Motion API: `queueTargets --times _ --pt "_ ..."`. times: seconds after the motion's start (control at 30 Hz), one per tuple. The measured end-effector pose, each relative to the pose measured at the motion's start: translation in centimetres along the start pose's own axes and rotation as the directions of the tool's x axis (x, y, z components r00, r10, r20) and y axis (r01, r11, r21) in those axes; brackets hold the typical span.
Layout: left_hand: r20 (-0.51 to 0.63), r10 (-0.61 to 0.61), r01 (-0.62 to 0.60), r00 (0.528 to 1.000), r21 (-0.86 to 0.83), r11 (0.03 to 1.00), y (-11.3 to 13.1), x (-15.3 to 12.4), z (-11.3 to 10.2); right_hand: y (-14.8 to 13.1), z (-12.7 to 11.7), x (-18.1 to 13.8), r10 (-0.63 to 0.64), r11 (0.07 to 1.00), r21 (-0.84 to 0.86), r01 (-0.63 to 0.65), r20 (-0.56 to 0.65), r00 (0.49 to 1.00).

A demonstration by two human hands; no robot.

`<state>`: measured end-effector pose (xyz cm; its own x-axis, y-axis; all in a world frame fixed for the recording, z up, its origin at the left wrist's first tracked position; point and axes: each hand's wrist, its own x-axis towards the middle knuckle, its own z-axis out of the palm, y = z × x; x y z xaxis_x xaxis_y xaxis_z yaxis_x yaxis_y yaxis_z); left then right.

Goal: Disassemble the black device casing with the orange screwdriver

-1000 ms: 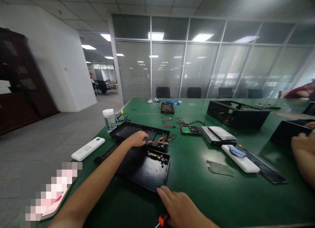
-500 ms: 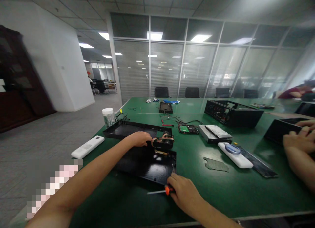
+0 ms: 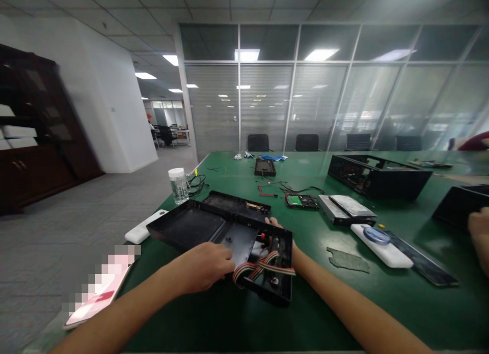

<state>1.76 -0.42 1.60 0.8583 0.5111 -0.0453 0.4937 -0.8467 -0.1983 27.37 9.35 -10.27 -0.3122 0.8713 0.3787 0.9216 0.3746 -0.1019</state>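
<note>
A black plastic device case (image 3: 198,226), open side up, is raised and tilted above the green table (image 3: 328,303). My left hand (image 3: 206,266) is closed on its near edge, just left of a striped ribbon cable (image 3: 263,265) that loops out of the case. My right hand (image 3: 283,230) reaches round the case's right end. Most of it is hidden behind the rim and only fingertips show over the top. A small red-orange piece (image 3: 262,236) shows inside the case beside those fingers.
Left of the case stand a clear jar (image 3: 178,185), a white bar-shaped device (image 3: 143,232) and a phone (image 3: 95,293) at the table edge. To the right lie a green circuit board (image 3: 301,201), a drive (image 3: 346,209), a white power bank (image 3: 382,239) and a black chassis (image 3: 378,175). Another person's hand (image 3: 479,232) is at far right.
The case has been lifted off the table and turned over, so its open inside faces up. My right hand left the table front and went behind the case; the left hand shifted to the near edge.
</note>
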Motion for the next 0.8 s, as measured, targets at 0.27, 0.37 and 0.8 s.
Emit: queueTargets --times 0.27,0.37,0.8 --pt "0.089 -0.067 0.081 0.994 -0.157 0.984 -0.2 -0.7 4.3 7.3 -0.9 -0.8 0.300 0.922 -0.275 -0.272 0.065 0.952" --pt "0.157 -0.158 0.186 0.975 -0.182 0.966 -1.5 -0.3 4.9 8.4 -0.7 -0.8 0.342 0.927 -0.201 -0.318 0.099 0.934" --pt "-0.016 -0.531 0.520 0.848 -0.177 0.836 -8.9 9.9 8.8 2.7 -1.7 -0.7 0.242 0.898 0.366 -0.242 0.049 0.969"
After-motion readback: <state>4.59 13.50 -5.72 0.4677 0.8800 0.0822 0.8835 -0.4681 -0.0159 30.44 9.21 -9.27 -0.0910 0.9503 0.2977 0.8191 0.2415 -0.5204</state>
